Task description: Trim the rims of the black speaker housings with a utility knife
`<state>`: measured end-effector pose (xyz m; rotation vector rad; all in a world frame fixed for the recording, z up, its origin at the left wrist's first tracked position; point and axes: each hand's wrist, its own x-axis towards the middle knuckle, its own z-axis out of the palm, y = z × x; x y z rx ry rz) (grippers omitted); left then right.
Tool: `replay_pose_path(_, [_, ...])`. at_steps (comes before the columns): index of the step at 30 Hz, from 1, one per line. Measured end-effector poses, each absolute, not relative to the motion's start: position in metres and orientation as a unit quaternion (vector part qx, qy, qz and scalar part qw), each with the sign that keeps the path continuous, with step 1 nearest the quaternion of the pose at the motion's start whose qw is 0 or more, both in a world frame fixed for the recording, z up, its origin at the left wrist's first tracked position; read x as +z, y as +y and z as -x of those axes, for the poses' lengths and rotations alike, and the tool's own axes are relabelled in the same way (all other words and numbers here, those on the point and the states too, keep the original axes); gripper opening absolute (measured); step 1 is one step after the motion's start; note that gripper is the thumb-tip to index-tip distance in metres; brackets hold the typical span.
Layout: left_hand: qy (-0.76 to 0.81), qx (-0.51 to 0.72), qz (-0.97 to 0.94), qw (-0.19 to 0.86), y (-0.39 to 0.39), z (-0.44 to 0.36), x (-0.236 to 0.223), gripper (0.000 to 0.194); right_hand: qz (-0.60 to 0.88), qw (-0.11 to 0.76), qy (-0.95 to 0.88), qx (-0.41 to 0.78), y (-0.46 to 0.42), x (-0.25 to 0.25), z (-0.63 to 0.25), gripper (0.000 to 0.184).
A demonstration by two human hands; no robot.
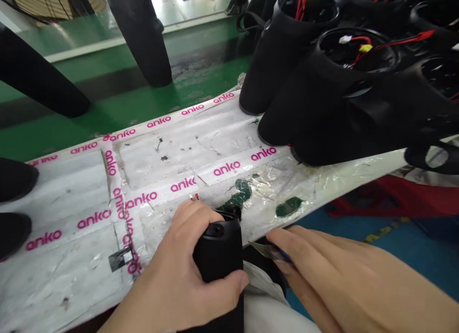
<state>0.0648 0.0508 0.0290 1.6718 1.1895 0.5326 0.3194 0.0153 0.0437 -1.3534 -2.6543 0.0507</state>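
My left hand (pixel 193 261) is wrapped around a black tube-shaped housing (pixel 219 254), fingers across its top and thumb along the near side. The housing stands tilted at the near edge of the table, and a small round hole shows near its upper rim. Its lower part runs out of the picture. Small red and white wire ends (pixel 195 196) stick up just beyond my fingers. To the right, my right hand (pixel 319 266) is closed on a knife (pixel 263 249) with a thin pointed blade. The tip lies close to the housing's right side, and the handle is mostly hidden by my fingers.
Several black housings with red wires (pixel 358 50) crowd the right of the table. The table (pixel 215 137) has a white, torn covering with pink-lettered tape. More black housings (pixel 143 41) stand on the green surface (pixel 201 60) behind. A red object (pixel 387 196) sits below the right edge.
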Motion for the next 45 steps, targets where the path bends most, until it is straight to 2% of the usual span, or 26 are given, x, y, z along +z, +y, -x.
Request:
replay_pose_path(3, [0.486,0.225,-0.676,0.506,0.052,-0.064,0.030,0.031,0.423,0.115,-0.898,0.032,0.019,0.034,-0.298,0.042])
replay_pose_path(14, [0.493,0.222,-0.648,0.536,0.054,-0.065,0.032,0.032,0.420,0.144,-0.894,0.061,0.023,0.021,-0.291,0.042])
replay_pose_path(25, [0.508,0.221,-0.625,0.550,0.053,-0.064,0.032,0.030,0.413,0.113,-0.900,0.079,0.028,0.027,-0.290,0.050])
replay_pose_path(31, [0.513,0.222,-0.636,0.532,0.052,-0.069,0.031,0.040,0.448,0.098,-0.888,0.033,0.020,0.021,-0.285,0.046])
replay_pose_path(35, [0.516,0.206,-0.658,0.509,0.051,-0.073,0.033,0.036,0.472,0.099,-0.876,0.006,0.015,0.018,-0.278,0.044])
replay_pose_path(41, [0.500,0.205,-0.679,0.497,0.053,-0.073,0.030,0.034,0.468,0.083,-0.879,0.029,0.022,0.030,-0.278,0.047])
replay_pose_path(45, [0.495,0.205,-0.697,0.477,0.058,-0.075,0.029,0.035,0.459,0.044,-0.887,0.033,0.028,0.035,-0.284,0.036])
